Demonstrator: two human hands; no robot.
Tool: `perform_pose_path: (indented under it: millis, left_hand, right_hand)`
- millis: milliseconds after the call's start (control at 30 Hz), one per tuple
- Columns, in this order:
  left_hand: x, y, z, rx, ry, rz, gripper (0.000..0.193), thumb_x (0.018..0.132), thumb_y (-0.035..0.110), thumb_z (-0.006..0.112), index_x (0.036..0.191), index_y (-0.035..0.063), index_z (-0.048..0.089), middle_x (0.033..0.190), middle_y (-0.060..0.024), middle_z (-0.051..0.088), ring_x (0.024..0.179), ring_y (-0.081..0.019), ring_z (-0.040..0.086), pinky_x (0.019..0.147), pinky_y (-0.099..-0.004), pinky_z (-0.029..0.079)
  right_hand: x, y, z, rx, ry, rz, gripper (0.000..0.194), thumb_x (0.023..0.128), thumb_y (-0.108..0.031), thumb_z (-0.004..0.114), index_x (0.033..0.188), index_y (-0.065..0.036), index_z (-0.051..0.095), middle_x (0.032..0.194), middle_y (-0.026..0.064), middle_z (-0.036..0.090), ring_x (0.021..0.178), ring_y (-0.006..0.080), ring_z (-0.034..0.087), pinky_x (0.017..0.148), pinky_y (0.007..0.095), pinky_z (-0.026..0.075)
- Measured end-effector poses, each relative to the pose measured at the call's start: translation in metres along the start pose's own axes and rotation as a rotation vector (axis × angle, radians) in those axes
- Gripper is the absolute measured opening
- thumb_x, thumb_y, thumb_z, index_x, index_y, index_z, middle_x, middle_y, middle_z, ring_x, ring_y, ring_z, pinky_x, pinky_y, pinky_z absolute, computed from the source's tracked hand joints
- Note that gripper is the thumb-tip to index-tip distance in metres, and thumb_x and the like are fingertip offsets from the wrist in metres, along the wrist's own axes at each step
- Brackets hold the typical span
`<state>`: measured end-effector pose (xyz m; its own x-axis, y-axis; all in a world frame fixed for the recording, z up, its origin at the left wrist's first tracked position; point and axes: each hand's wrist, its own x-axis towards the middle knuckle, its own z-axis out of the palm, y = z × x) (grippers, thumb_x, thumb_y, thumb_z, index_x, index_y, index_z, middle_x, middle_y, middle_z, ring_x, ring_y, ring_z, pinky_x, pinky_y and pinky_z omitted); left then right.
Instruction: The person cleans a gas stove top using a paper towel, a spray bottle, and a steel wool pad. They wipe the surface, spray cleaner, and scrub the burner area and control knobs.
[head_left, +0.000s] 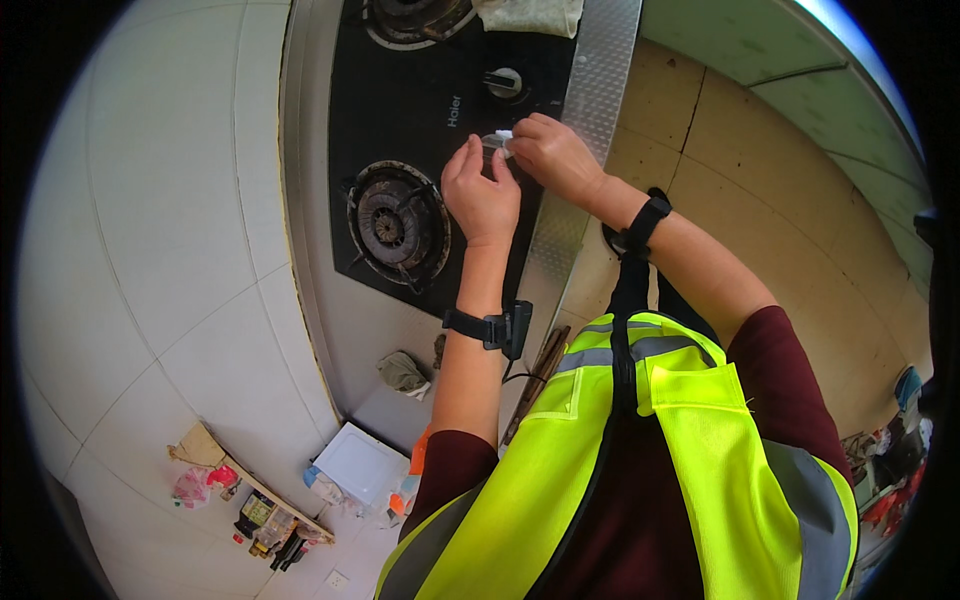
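Note:
On the black glass gas hob (420, 127), both hands meet at the front control knob (491, 142), which they partly hide. My left hand (484, 191) has its thumb and fingers around the knob's near side; whether they grip it is unclear. With closed fingertips, my right hand (553, 154) pinches a small white piece (504, 134), perhaps tissue or cloth, against the knob's side. Farther along sits a second knob (504, 82), silver with a black bar. The near burner (390, 225), with its dark pan support, lies left of my left hand.
A folded pale cloth (529, 15) lies by the far burner (420, 16). A metal counter edge (600, 82) borders the hob. Nearer me are a grey-green rag (403, 373) and a white box-shaped item (364, 463). A wall shelf (262, 491) carries bottles (255, 511).

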<state>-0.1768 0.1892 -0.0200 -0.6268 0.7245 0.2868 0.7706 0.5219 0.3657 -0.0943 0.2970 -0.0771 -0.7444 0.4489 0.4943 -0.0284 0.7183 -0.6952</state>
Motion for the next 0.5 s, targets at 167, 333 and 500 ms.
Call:
perform_pose_path:
  millis: [167, 333, 500]
  left_hand:
    - [0.0, 0.001, -0.001, 0.031, 0.009, 0.005, 0.034, 0.08, 0.013, 0.07, 0.109, -0.006, 0.068, 0.103, -0.0213, 0.068, 0.097, -0.0355, 0.065, 0.087, -0.0402, 0.051]
    - [-0.002, 0.003, -0.002, -0.011, -0.004, -0.031, 0.036, 0.08, 0.012, 0.07, 0.111, -0.0064, 0.066, 0.107, -0.0208, 0.067, 0.099, -0.0369, 0.062, 0.09, -0.0418, 0.049]
    - [-0.003, 0.003, -0.005, -0.072, -0.003, -0.055, 0.036, 0.082, 0.011, 0.069, 0.113, -0.0054, 0.066, 0.109, -0.0198, 0.067, 0.102, -0.0358, 0.061, 0.091, -0.041, 0.048]
  right_hand:
    - [0.007, -0.002, 0.001, 0.006, 0.048, 0.066, 0.005, 0.069, -0.006, 0.067, 0.072, -0.003, 0.066, 0.079, 0.0088, 0.056, 0.081, 0.0274, 0.057, 0.074, 0.0364, 0.05]
    - [0.005, -0.001, -0.014, 0.271, 0.242, 0.37, 0.012, 0.075, -0.005, 0.07, 0.086, 0.001, 0.07, 0.084, 0.0109, 0.063, 0.081, 0.0271, 0.062, 0.072, 0.034, 0.051]
    - [-0.012, 0.012, -0.047, 0.799, 0.104, 0.742, 0.024, 0.084, -0.014, 0.073, 0.103, -0.001, 0.072, 0.091, 0.0042, 0.069, 0.079, 0.0103, 0.062, 0.07, 0.0248, 0.049]
